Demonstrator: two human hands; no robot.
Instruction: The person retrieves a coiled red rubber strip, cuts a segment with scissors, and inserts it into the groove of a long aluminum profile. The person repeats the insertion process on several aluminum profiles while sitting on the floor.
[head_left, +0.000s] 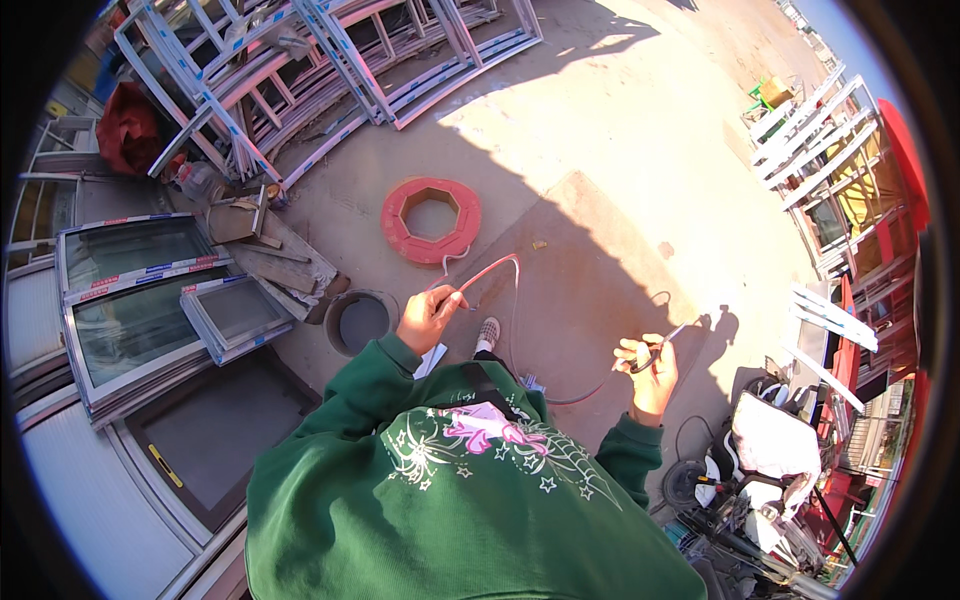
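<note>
My left hand (428,318) is closed on a thin red and white strip (490,267), which arches up from the fingers and drops in a long loop toward the ground. A large red roll (399,234) with an eight-sided opening lies flat on the ground ahead of that hand, and the strip's pale end part runs to its near edge. On the right, my right hand (648,378) grips scissors (673,334) with dark handles, the blade pointing up and away. The two hands are well apart, in front of my green sweatshirt.
A round bucket (360,322) stands left of my foot (488,332). Wooden boards (275,268) and framed glass panels (140,335) lie on the left, with a yellow-handled cutter (166,466) near them. White frames (350,60) are stacked beyond. A scooter-like vehicle (770,450) stands at right.
</note>
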